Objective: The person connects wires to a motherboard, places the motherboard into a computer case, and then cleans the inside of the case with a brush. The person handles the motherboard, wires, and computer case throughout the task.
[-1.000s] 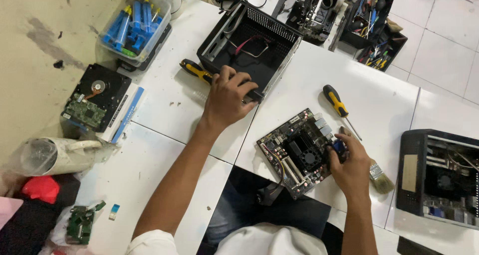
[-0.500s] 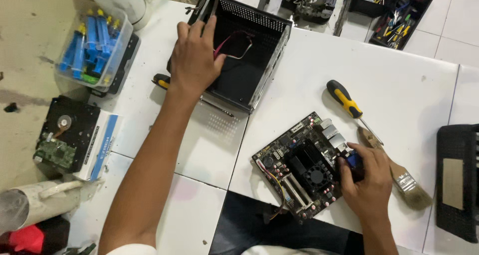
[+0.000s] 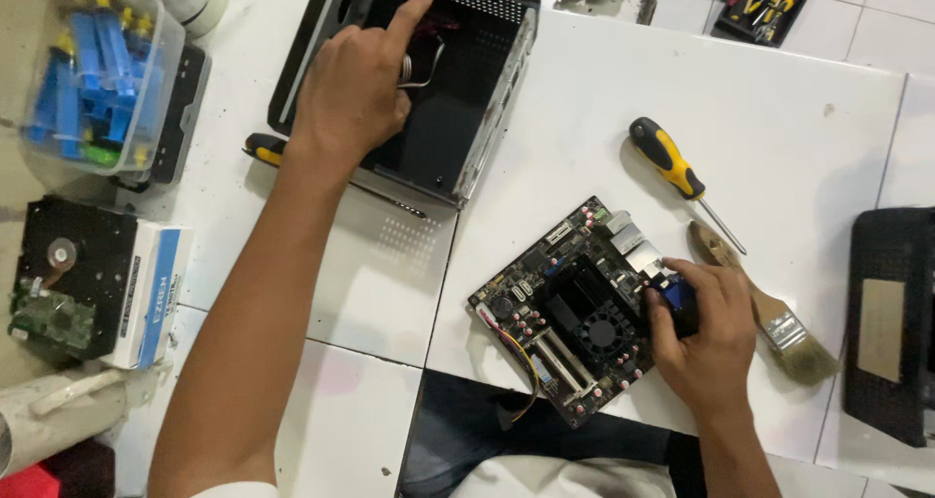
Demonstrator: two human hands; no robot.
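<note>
Two bare hands work over a white table point(image 3: 779, 118). Nearest, the right hand point(image 3: 709, 340) is curled around the right edge of a dark circuit board point(image 3: 575, 308), fingers closed on a blue connector there. That board lies flat at the near edge of the table, turned like a diamond, its long axis running from near left to far right. Just right of the hand lies a paintbrush point(image 3: 769, 308), bristles pointing near right. Beyond it rests a yellow-handled screwdriver point(image 3: 677, 172), tip pointing near right. Farther off, the left hand point(image 3: 355, 94) reaches into an open black computer case point(image 3: 467, 79), index finger stretched out, the others loosely bent, holding nothing I can make out.
</note>
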